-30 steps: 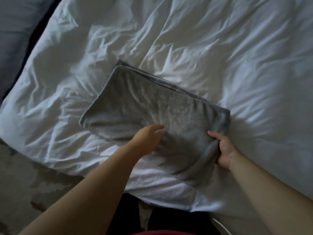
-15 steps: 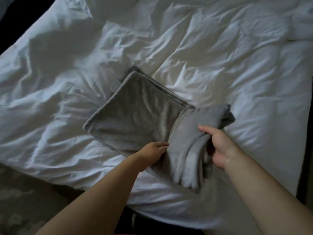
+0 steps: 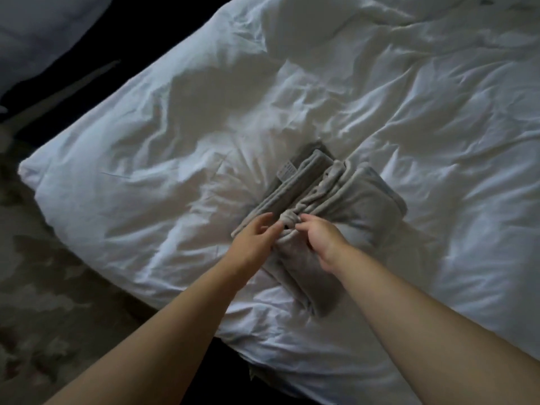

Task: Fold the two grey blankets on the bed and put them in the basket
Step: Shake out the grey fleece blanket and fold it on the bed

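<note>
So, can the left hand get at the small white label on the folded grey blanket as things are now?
Probably yes. The label lies uncovered at the far edge of the grey blanket, just beyond the left hand, and nothing lies between them. The right hand is off to the side.

Wide bed (image 3: 409, 97) covered in crumpled white bedding, creased all over, with its left corner above a dim, mottled floor (image 3: 43, 273). Directly on the bedding, toward the near edge, one grey blanket (image 3: 359, 206), folded into a thick stack, layered edges showing along the left side. Small white label (image 3: 287, 171) near the far left corner of the stack. Bedding dented and puckered around the blanket.
</note>
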Demonstrator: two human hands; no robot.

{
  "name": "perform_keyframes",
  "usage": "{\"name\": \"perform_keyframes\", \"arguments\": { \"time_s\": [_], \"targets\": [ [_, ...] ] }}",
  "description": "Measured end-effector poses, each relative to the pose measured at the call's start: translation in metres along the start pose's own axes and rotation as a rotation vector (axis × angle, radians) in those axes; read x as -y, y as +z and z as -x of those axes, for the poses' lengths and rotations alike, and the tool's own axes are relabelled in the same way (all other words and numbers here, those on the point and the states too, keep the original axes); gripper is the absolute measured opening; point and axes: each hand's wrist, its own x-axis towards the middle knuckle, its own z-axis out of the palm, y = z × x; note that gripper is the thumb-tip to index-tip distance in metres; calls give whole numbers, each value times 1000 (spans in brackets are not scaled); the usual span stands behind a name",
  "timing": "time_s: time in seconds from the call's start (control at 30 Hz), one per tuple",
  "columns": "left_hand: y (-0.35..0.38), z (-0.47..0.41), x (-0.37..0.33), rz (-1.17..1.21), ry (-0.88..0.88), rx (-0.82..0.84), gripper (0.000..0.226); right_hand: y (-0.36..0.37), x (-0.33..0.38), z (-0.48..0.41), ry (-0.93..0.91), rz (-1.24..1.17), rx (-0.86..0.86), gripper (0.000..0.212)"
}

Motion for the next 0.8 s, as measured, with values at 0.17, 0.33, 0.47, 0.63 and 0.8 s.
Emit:
{"name": "perform_keyframes", "arguments": {
  "time_s": [0.17, 0.33, 0.47, 0.63, 0.8],
  "targets": [
    [18, -1, 2, -494, 194, -8, 56, -19, -2, 11, -2, -13, -61, 45],
    [39, -2, -9, -832, 167, -75, 54, -47, -1, 19, -23, 126, -141, 39],
    [51, -12, -20, -1056, 137, -32, 50, -66, -6, 14, -32, 131, -186, 30],
    [60, -29, -27, -1119, 111, 88, 56, -97, -5, -11, -182, 323, -283, 30],
    [52, -36, -11, -966, 251, 115, 26, -145, 31, -58, -474, 771, -475, 70]
  ]
}}
